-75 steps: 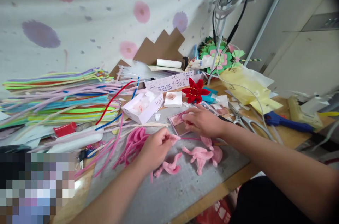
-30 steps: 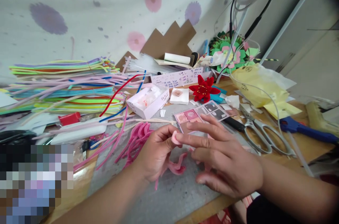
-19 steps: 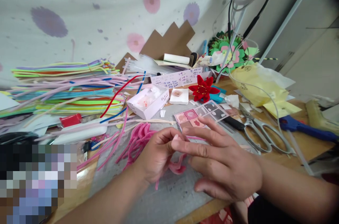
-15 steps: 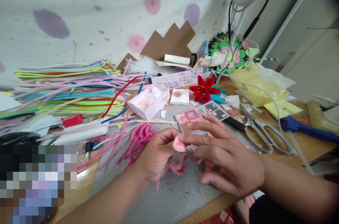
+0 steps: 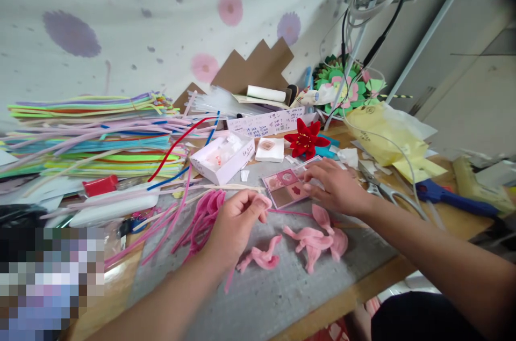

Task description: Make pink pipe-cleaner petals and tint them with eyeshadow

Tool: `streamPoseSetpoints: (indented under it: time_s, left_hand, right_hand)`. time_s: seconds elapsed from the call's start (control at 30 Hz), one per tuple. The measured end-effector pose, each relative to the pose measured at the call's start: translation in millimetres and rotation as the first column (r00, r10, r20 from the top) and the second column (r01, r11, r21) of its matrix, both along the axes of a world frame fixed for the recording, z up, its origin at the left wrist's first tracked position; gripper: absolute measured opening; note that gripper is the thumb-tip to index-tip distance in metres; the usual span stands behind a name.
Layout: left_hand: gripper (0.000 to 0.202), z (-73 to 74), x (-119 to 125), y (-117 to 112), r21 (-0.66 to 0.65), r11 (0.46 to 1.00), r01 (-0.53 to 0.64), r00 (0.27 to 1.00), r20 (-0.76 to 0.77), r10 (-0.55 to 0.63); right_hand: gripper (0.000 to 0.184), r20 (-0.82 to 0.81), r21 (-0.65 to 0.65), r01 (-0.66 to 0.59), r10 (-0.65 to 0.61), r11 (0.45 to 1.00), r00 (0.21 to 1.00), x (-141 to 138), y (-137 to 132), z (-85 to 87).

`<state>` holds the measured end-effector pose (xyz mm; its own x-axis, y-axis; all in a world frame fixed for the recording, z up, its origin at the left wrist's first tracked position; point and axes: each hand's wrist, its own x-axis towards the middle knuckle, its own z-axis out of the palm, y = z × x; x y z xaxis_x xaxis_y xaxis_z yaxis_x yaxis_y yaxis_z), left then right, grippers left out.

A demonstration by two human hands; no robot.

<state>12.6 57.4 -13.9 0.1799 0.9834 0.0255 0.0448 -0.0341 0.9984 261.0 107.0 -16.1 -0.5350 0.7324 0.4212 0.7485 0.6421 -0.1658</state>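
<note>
My left hand [image 5: 236, 223] is closed in a pinch on a small pink fuzzy petal piece [image 5: 263, 203], with a thin pink stem running right from it. My right hand [image 5: 334, 186] rests on a palette of pink and brown colour pans [image 5: 284, 188], fingertips down on its right part; whether it grips anything I cannot make out. Loose pink petal shapes [image 5: 314, 238] and another pink piece [image 5: 260, 258] lie on the grey mat [image 5: 266, 298] between the hands. A bundle of bent pink pipe cleaners [image 5: 203, 217] lies left of my left hand.
A big stack of coloured pipe cleaners [image 5: 92, 137] fills the left. A white box [image 5: 221, 156], a red flower [image 5: 304, 139], scissors [image 5: 382, 188], a blue glue gun [image 5: 451, 196] and yellow bags [image 5: 387, 137] surround the mat. A metal stand with cables [image 5: 363, 2] rises at the back right.
My right hand left the pink piece held at my left fingertips and reached forward onto the palette. The loose petals on the mat show again. My left hand still pinches its piece.
</note>
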Motion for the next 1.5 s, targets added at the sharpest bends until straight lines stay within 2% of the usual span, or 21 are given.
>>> streamPoseSetpoints:
  time_s: [0.1, 0.27, 0.5, 0.57, 0.63, 0.7, 0.77, 0.87, 1.07, 1.27, 1.4, 1.5]
  left_hand:
    - [0.027, 1.2, 0, -1, 0.054, 0.998, -0.029, 0.994, -0.106, 0.034]
    - [0.024, -0.8, 0, -1, 0.048, 0.997, -0.062, 0.975, -0.209, 0.071]
    - [0.021, -0.8, 0, 1, 0.016, 0.995, -0.101, 0.969, -0.224, 0.102]
    - [0.022, 0.7, 0, 1, 0.017, 0.994, -0.112, 0.969, -0.218, 0.113]
    - [0.025, 2.0, 1, 0, 0.010, 0.992, -0.124, 0.971, -0.204, 0.123]
    - [0.027, 3.0, 1, -1, -0.009, 0.993, -0.120, 0.973, -0.199, 0.116]
    - [0.029, 3.6, 2, -1, -0.039, 0.992, -0.119, 0.973, -0.205, 0.109]
    - [0.029, 3.6, 2, -2, -0.084, 0.989, -0.123, 0.973, -0.206, 0.104]
    - [0.025, 2.9, 1, -3, -0.132, 0.982, -0.134, 0.963, -0.253, 0.097]
    - [0.022, 2.6, 0, -2, -0.171, 0.977, -0.128, 0.977, -0.192, 0.095]
    - [0.026, 0.7, -1, -1, -0.178, 0.977, -0.113, 0.979, -0.187, 0.079]
    - [0.026, -0.4, -1, -1, -0.199, 0.974, -0.112, 0.981, -0.176, 0.077]
  right_hand:
    - [0.025, 0.121, -0.036, -0.012, 0.017, 0.999, 0.992, 2, 8, -6.7]
    - [0.025, 0.158, -0.060, -0.056, 0.065, 0.997, 0.985, -13, 5, -4.1]
    - [0.029, 0.213, -0.014, -0.034, 0.036, 0.999, 0.976, -19, 5, -6.8]
    - [0.030, 0.196, -0.018, -0.062, 0.065, 0.998, 0.978, -22, 1, -5.0]
    - [0.028, 0.131, 0.057, -0.095, 0.087, 0.994, 0.988, -26, -8, 0.6]
    - [0.024, 0.051, 0.208, -0.150, 0.143, 0.967, 0.988, -32, -20, 9.2]
    - [0.018, 0.055, 0.342, -0.258, 0.255, 0.904, 0.965, -38, -33, 18.0]
    - [0.013, 0.183, 0.389, -0.399, 0.355, 0.830, 0.917, -46, -49, 25.0]
    - [0.011, 0.279, 0.354, -0.444, 0.360, 0.823, 0.890, -48, -53, 19.1]
    - [0.010, 0.311, 0.379, -0.476, 0.375, 0.794, 0.873, -47, -55, 17.9]
    - [0.011, 0.295, 0.393, -0.438, 0.341, 0.808, 0.893, -46, -54, 18.6]
    - [0.011, 0.316, 0.385, -0.474, 0.370, 0.792, 0.874, -45, -53, 17.9]
